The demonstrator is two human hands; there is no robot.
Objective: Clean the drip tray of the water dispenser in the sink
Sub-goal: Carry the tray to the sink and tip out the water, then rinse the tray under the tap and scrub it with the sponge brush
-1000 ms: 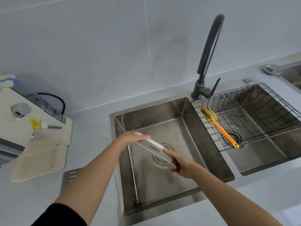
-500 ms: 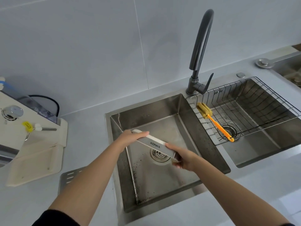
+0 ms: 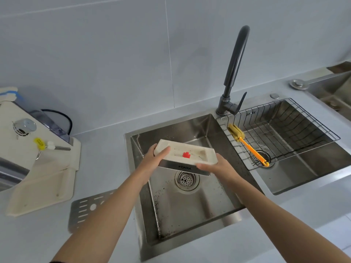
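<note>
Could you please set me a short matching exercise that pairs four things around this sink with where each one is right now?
Things:
1. drip tray
2. yellow brush
3. slotted metal cover
4. drain strainer

Places:
A. lying flat on the counter, left of the sink
B. set in the floor of the left basin
C. resting in the wire basket over the right basin
D. held over the left basin by the left hand and right hand

Pairs: 1-D, 2-C, 3-A, 4-B
</note>
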